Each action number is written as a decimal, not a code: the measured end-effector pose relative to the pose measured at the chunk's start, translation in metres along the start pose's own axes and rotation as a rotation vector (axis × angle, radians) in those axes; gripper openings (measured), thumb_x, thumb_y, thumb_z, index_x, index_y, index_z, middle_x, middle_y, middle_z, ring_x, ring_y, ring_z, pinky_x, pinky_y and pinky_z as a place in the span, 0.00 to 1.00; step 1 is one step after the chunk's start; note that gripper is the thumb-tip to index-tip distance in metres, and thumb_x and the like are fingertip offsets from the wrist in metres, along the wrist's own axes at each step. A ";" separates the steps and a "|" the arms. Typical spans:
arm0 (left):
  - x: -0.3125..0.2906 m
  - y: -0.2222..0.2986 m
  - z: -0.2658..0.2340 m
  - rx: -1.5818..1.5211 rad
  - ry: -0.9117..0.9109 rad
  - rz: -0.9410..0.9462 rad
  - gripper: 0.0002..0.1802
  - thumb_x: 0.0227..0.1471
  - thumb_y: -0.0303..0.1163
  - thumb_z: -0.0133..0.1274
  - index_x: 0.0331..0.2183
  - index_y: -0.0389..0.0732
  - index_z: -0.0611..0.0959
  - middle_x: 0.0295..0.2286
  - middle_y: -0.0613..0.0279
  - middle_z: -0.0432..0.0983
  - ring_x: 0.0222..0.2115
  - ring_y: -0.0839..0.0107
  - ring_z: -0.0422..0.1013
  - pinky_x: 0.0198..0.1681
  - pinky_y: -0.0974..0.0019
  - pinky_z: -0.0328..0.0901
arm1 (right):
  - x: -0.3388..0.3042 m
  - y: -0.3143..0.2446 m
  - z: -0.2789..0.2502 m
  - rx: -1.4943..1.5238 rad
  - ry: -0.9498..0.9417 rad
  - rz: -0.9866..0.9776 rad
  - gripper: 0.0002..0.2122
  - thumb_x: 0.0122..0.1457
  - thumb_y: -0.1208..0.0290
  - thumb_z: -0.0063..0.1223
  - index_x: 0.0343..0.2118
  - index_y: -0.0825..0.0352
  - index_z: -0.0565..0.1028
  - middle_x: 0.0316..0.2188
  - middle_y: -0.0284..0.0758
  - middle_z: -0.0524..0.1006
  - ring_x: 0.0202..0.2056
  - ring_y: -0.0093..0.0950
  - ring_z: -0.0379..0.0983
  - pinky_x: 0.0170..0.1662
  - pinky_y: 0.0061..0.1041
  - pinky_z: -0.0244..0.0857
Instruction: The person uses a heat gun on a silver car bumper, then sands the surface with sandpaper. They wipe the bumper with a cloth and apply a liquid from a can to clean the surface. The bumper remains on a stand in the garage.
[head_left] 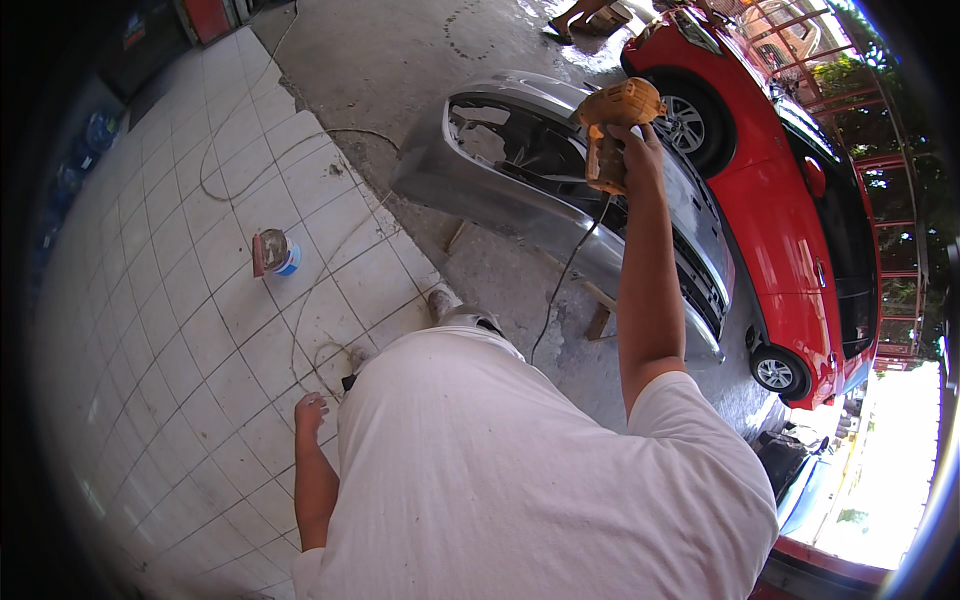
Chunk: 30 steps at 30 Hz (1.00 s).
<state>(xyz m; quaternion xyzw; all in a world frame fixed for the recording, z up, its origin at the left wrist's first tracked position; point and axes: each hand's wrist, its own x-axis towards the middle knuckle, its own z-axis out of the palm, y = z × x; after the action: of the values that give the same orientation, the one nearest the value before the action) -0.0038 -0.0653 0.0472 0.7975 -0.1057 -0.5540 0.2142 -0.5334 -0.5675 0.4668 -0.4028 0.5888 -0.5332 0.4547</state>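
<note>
My right arm reaches out over a grey car bumper [500, 205], the hand [642, 160] closed round the handle of a yellow corded heat gun [622, 103]. Its body lies just above the bumper's far edge in the picture, and a dark cord hangs down from the handle. The bumper is raised off the floor on supports, its surface patchy dull grey. At my left side my left hand [311, 410] hangs low above the tiles, holding nothing, its fingers loosely bent. The nozzle of the heat gun is hard to make out.
A small can [283, 256] with a red spreader [258, 254] on it stands on white floor tiles [220, 330]. Thin cables [207, 180] trail across the tiles. A red car [770, 220] is parked right behind the bumper. Another person's leg [565, 20] shows at the top.
</note>
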 end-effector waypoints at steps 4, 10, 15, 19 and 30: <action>-0.002 -0.003 0.004 -0.003 0.002 0.005 0.16 0.61 0.35 0.54 0.49 0.43 0.82 0.39 0.56 0.83 0.34 0.65 0.81 0.30 0.62 0.67 | 0.001 -0.001 0.002 -0.011 0.009 0.001 0.27 0.53 0.83 0.62 0.57 0.67 0.67 0.38 0.44 0.80 0.30 0.34 0.82 0.29 0.32 0.79; -0.005 -0.013 0.008 -0.043 -0.010 -0.001 0.16 0.60 0.35 0.54 0.48 0.41 0.82 0.38 0.58 0.83 0.33 0.66 0.80 0.29 0.64 0.66 | 0.006 -0.001 0.002 -0.037 0.020 -0.006 0.28 0.52 0.83 0.63 0.58 0.68 0.67 0.38 0.45 0.80 0.29 0.34 0.82 0.29 0.31 0.79; -0.009 -0.019 0.012 -0.059 0.008 -0.013 0.16 0.60 0.35 0.54 0.48 0.40 0.82 0.37 0.59 0.83 0.32 0.67 0.80 0.28 0.65 0.65 | 0.008 0.000 0.002 -0.045 0.031 -0.007 0.29 0.53 0.83 0.63 0.59 0.69 0.66 0.37 0.45 0.81 0.29 0.34 0.82 0.29 0.31 0.80; -0.011 -0.019 0.013 -0.063 -0.021 -0.004 0.17 0.59 0.34 0.54 0.48 0.41 0.82 0.37 0.59 0.83 0.32 0.67 0.80 0.27 0.65 0.65 | 0.013 0.004 -0.001 -0.038 0.026 -0.020 0.29 0.53 0.82 0.63 0.59 0.69 0.66 0.37 0.45 0.81 0.29 0.34 0.82 0.28 0.31 0.80; -0.008 -0.018 0.019 -0.047 -0.012 -0.023 0.17 0.60 0.34 0.54 0.49 0.41 0.82 0.36 0.61 0.83 0.33 0.67 0.80 0.28 0.64 0.65 | 0.015 0.004 -0.007 -0.033 0.011 -0.034 0.28 0.53 0.83 0.63 0.58 0.69 0.67 0.36 0.46 0.81 0.28 0.34 0.82 0.28 0.31 0.79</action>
<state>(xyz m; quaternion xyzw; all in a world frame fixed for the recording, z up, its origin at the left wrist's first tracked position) -0.0257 -0.0499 0.0398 0.7902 -0.0844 -0.5635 0.2259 -0.5441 -0.5793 0.4610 -0.4170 0.5931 -0.5334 0.4356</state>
